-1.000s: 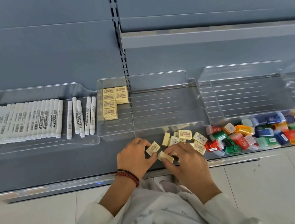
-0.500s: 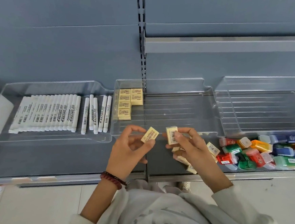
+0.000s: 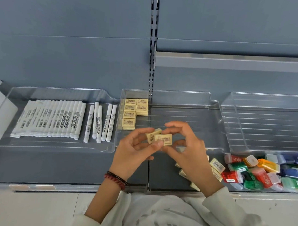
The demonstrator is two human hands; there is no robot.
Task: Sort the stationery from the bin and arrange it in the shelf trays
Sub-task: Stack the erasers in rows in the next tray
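**Left hand (image 3: 134,152) and right hand (image 3: 189,151) each pinch an eraser over the middle tray (image 3: 181,97)**

Between thumb and fingertips my left hand holds a pale yellow eraser (image 3: 151,137), tilted, with its printed face toward me. My right hand holds a second eraser (image 3: 165,140) the same way, lying level, and the two blocks touch where they meet (how far one overlaps the other I cannot tell). Both hang above the front part of the middle tray, clear of its floor. A beaded bracelet (image 3: 115,179) sits on my left wrist.

At the back left corner of that clear tray the sorted erasers (image 3: 135,111) lie flat in two columns, labels up, close against the left wall. The left tray (image 3: 57,88), toward the left end of the shelf (image 3: 51,164), holds white markers (image 3: 55,119). Most are packed side by side, and a few lie looser near its right wall. The right tray (image 3: 271,94) shows only its ribbed floor.

Loose erasers (image 3: 216,165) lie scattered on the shelf near its front edge, partly hidden under my right wrist. Just to their right is a heap of small coloured plastic boxes (image 3: 264,172) in red, green, orange and blue, running toward the right end of the shelf.
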